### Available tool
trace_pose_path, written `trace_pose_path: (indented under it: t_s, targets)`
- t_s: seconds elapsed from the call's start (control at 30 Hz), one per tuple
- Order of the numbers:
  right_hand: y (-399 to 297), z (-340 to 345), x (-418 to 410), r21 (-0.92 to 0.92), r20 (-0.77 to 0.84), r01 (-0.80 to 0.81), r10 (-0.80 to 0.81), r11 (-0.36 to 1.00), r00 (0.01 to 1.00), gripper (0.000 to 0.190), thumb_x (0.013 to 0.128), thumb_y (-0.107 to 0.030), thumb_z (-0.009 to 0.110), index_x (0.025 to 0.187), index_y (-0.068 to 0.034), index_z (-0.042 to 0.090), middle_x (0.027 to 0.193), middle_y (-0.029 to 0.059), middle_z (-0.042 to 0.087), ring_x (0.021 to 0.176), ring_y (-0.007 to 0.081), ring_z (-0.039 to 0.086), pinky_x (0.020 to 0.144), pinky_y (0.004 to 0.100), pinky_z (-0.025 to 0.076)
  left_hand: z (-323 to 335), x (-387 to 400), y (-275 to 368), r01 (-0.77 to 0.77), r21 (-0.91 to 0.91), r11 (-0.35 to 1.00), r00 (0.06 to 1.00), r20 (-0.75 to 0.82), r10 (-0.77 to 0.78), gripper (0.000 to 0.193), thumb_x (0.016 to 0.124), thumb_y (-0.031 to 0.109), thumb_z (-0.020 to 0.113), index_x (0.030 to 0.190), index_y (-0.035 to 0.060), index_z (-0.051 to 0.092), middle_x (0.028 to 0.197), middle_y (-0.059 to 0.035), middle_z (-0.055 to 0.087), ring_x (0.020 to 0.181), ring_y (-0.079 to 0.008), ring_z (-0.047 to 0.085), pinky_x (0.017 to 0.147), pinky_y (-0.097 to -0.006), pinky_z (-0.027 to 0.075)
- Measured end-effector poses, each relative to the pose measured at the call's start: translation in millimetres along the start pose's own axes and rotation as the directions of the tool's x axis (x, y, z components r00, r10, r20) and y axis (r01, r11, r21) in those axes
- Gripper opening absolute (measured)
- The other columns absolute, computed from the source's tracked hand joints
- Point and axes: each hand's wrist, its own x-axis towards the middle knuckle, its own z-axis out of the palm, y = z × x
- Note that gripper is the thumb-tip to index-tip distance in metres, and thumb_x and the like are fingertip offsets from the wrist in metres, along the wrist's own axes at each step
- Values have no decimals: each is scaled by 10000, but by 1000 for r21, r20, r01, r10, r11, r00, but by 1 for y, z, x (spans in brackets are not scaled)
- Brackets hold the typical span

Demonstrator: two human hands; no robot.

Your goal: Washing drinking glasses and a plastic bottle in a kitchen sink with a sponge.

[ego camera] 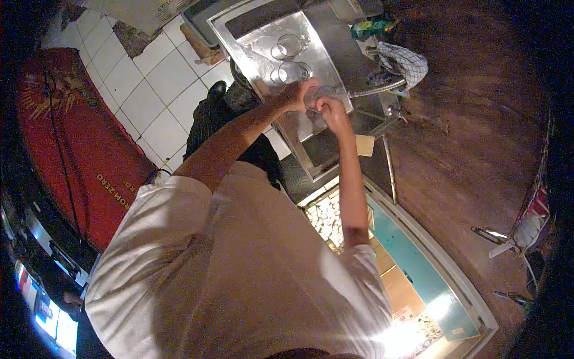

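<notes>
A clear drinking glass (323, 93) is between my two hands over the stainless steel sink basin (309, 31). My left hand (301, 95) grips its left side. The fingers of my right hand (332, 112) are bent against its near side, partly hiding it. Two more clear glasses stand or lie farther up on the shiny metal: one glass (288, 72) just past my left hand, another glass (289, 45) beyond it. A flexible metal hose (379, 89) reaches toward the basin from the right.
A checked cloth (406, 60) and a green packet (372, 29) lie by the sink's right edge. A yellowish flat piece (365, 145) sits beside my right forearm. Left are white floor tiles (167, 85) and a red covered surface (89, 148); a grey bin (202, 22) stands behind.
</notes>
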Motion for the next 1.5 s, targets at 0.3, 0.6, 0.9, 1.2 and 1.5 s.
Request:
trace_pose_path:
  t_s: [0.3, 0.6, 0.9, 1.2, 1.5]
  targets:
    - [114, 51, 41, -75, 302, 140, -111, 987, 947, 162, 800, -151, 524, 899, -42, 592, 866, 116, 598, 769, 217, 561, 687, 347, 453, 0, 15, 42, -90, 174, 981, 984, 169, 60, 797, 465, 168, 764, 1197, 67, 466, 992, -181, 607, 906, -325, 600, 772, -382, 480]
    - [80, 47, -4, 214, 320, -41, -30, 976, 947, 236, 872, -164, 478, 1066, -51, 549, 1064, 100, 586, 949, 244, 562, 840, 335, 448, 5, 19, 40, -151, 389, 909, 930, 368, -4, 794, 425, 167, 764, 1178, 207, 518, 954, -121, 627, 862, -322, 604, 751, -405, 486]
    - [39, 22, 19, -224, 119, 342, -323, 912, 939, 265, 896, -113, 417, 1112, 8, 514, 1107, 135, 578, 1031, 281, 532, 942, 334, 378, -21, 57, 46, -231, 452, 862, 808, 582, -89, 780, 419, 150, 762, 1164, 211, 542, 1010, -110, 624, 922, -320, 593, 781, -398, 486]
    - [29, 6, 28, 920, 98, -143, 139, 365, 985, 290, 882, -178, 443, 1100, -8, 530, 1010, 91, 586, 882, 211, 553, 843, 314, 436, 2, 41, 59, -101, 329, 939, 994, 82, 79, 669, 536, 117, 727, 1174, 111, 525, 1111, -97, 590, 1006, -272, 572, 842, -370, 475]
    - [58, 59, 21, 256, -224, -8, 67, 967, 972, 290, 874, -230, 457, 1078, -51, 558, 979, 92, 589, 867, 222, 534, 851, 360, 418, -20, 55, 18, -236, -3, 972, 902, 372, 220, 746, 526, 245, 778, 1213, 202, 491, 1052, -153, 594, 856, -318, 602, 763, -381, 487]
